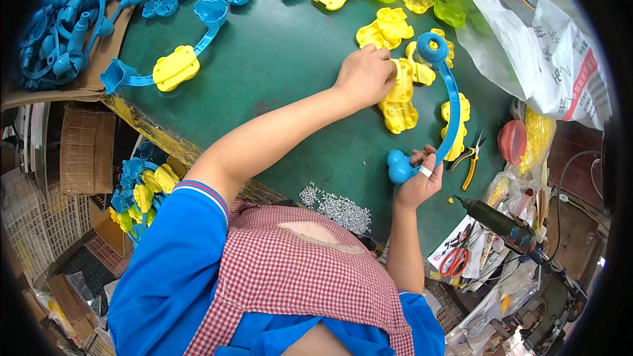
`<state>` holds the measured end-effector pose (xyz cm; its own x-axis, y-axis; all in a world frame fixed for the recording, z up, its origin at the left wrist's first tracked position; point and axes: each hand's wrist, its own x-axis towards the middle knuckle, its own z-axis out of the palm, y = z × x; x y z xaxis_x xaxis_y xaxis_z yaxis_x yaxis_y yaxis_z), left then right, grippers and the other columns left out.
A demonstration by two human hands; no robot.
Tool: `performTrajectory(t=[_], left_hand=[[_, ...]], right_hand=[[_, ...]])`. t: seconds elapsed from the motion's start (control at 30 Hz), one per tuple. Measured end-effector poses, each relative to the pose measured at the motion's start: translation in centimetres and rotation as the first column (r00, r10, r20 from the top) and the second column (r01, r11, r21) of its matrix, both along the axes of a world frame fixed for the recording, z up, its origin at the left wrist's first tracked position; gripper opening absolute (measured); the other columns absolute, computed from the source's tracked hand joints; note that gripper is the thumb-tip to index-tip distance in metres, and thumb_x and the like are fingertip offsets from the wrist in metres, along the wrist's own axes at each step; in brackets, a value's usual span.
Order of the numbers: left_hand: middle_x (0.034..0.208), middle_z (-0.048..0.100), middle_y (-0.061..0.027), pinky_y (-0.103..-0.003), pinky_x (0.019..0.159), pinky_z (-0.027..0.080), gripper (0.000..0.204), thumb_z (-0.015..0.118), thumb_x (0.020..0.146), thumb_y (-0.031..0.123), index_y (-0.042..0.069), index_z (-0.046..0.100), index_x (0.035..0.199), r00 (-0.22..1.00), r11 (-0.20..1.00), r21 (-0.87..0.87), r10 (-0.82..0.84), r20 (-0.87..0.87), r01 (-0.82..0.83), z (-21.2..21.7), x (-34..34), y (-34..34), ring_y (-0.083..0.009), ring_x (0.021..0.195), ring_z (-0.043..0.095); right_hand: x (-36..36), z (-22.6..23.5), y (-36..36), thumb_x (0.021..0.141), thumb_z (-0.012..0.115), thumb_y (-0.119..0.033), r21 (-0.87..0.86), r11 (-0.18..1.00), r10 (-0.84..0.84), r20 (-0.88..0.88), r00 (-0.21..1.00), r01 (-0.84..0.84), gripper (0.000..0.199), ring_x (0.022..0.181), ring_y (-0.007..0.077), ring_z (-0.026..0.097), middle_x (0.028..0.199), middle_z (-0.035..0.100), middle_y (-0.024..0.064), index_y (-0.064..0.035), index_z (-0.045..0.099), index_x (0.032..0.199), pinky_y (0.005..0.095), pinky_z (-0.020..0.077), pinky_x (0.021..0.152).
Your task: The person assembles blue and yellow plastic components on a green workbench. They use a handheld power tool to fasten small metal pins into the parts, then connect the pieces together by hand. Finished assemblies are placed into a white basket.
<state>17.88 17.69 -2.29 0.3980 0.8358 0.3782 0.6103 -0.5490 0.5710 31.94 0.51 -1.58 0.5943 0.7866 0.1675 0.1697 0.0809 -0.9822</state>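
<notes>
Blue curved plastic arm (452,109), round-ended, is gripped by the right hand (419,181) low on the green desk (277,53). Left hand (364,76) presses on a yellow shell (399,102); its fingertips are hidden. White printed sack (554,53) lies far right, cut off.

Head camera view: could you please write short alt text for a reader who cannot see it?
Seen from above, a person's right hand holds a long curved blue plastic strip with a bulb-shaped end, while the left hand rests on a yellow moulded plastic shell on a green table. More blue and yellow plastic parts, a pile of small silver screws and yellow-handled pliers lie around.
</notes>
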Motion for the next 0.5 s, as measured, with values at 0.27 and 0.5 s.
performTrajectory(t=[0.27, 0.5], left_hand=[[0.097, 0.059, -0.0065, -0.033, 0.081, 0.049, 0.024, 0.075, 0.069, 0.013, 0.007, 0.065, 0.091, 0.967, 0.981, 0.152, -0.149, 0.204, 0.119, 5.7, -5.3, -6.2, -0.0252, 0.097, 0.058], [0.116, 0.053, -0.0071, -0.03, 0.095, 0.045, 0.044, 0.053, 0.091, 0.002, 0.004, 0.035, 0.131, 0.146, 0.598, -0.617, 0.647, 0.748, 0.512, 5.9, -6.0, -9.9, -0.0153, 0.108, 0.054]], right_hand=[[-3.8, 3.7, 2.2, 0.085, 0.068, -0.01, -0.073, 0.977, 0.211, 0.163, 0.964, -0.202, 0.024, 0.076, 0.0105, 0.053, 0.085, 0.058, 0.0058, -0.0015, 0.048, 0.096, 0.0258, 0.0459, 0.071], [-7.7, 4.6, 3.9, 0.09, 0.064, -0.018, -0.078, 0.959, 0.284, 0.269, 0.92, -0.273, 0.02, 0.059, 0.0158, 0.053, 0.072, 0.056, 0.0057, -0.0006, 0.054, 0.089, 0.0277, 0.0445, 0.057]])
